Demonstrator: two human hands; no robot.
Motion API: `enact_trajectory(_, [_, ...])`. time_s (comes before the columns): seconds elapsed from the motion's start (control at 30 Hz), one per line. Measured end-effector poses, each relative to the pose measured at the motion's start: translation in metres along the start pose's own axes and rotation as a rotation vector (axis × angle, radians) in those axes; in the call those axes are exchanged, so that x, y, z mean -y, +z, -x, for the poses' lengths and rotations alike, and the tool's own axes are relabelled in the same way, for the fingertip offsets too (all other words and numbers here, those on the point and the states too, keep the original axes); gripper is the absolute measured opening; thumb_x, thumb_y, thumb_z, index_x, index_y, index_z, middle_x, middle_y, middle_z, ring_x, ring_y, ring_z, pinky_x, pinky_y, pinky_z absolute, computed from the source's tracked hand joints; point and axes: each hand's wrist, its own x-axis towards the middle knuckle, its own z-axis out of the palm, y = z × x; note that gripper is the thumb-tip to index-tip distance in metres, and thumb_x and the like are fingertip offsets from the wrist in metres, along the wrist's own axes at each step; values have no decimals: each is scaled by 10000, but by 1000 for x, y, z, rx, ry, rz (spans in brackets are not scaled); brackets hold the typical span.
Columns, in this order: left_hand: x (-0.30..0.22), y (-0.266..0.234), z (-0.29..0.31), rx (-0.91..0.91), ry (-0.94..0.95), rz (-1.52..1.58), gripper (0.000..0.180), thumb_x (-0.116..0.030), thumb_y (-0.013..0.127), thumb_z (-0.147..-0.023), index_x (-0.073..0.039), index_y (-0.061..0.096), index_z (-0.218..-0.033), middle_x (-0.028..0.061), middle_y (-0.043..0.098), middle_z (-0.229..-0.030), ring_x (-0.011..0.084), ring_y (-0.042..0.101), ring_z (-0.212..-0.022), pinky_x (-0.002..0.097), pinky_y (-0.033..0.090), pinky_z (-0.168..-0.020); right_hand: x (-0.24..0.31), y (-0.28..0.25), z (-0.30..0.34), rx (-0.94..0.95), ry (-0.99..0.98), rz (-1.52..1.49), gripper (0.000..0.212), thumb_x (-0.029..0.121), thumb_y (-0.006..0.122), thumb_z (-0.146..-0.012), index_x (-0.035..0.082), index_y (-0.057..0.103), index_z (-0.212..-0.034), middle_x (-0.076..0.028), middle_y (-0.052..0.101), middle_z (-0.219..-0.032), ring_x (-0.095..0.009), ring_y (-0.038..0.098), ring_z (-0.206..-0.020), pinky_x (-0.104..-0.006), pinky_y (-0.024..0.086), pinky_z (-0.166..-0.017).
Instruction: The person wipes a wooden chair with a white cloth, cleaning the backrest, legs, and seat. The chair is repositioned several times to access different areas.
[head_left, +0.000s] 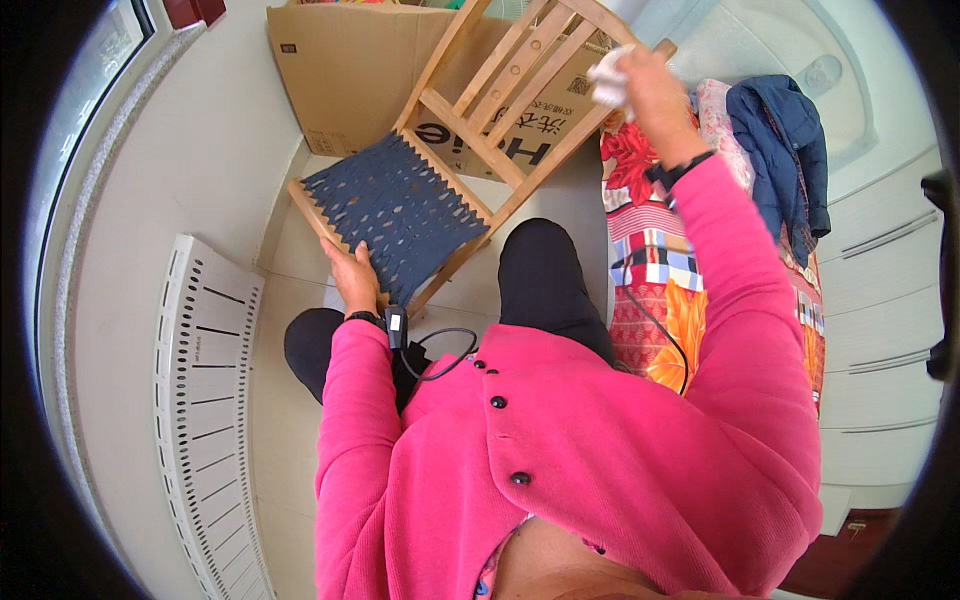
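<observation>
A small wooden folding chair (pixel 490 103) with a slatted back and a dark blue woven seat (pixel 390 210) stands tilted in front of me. My left hand (pixel 355 278) grips the wooden front rail of the seat, thumb over the edge. At the upper right, my right hand (pixel 655 95) is raised beside the top of the backrest. Its fingers are closed on a crumpled white cloth (pixel 608 78), slightly blurred. Whether the cloth touches the wood I cannot tell.
A large cardboard box (pixel 340 75) stands behind the chair. On the right, a patterned red cover (pixel 650 330) bears a dark blue jacket (pixel 780 140). A white radiator (pixel 210 400) runs along the left wall. A black cable (pixel 445 372) hangs from my left wrist.
</observation>
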Motion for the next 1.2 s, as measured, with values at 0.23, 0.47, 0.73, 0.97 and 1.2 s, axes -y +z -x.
enact_trajectory(0.23, [-6,-4,2,-21,-1,-5,780,-239,629,-937,-8,149,-1507,372,515,-1281,507,524,-1159,502,425,-975,-12,-2,-16,-5,107,-23,265,31,656,-732,101,642,-987,-117,601,-951,-337,592,-949,-439,500,-835])
enact_trajectory(0.47, [-9,-5,0,-18,-13,14,780,-247,634,-933,-2,159,-1500,369,526,-1265,511,526,-1150,503,429,-967,121,70,83,276,62,-244,199,72,612,-758,120,635,-950,-105,584,-995,-315,589,-992,-413,532,-811])
enact_trajectory(0.73, [-13,-7,1,26,-88,-42,785,-272,633,-932,-30,157,-1508,341,496,-1334,491,522,-1184,501,441,-976,219,112,150,588,-134,-552,127,84,619,-792,91,663,-910,-111,603,-968,-320,614,-950,-407,533,-792])
enact_trajectory(0.97, [-7,-5,-1,43,-116,17,788,-274,638,-928,-41,160,-1510,332,506,-1331,484,526,-1187,504,443,-973,134,86,82,259,170,-945,313,19,683,-711,75,642,-1017,-147,610,-976,-366,607,-932,-397,499,-824])
enact_trajectory(1.2, [-4,-1,-1,-1,-68,19,801,-222,636,-930,-43,130,-1525,338,468,-1371,480,509,-1211,487,424,-1008,18,18,-39,-239,225,-367,277,87,662,-811,77,650,-1088,-162,629,-1040,-367,611,-982,-417,498,-832])
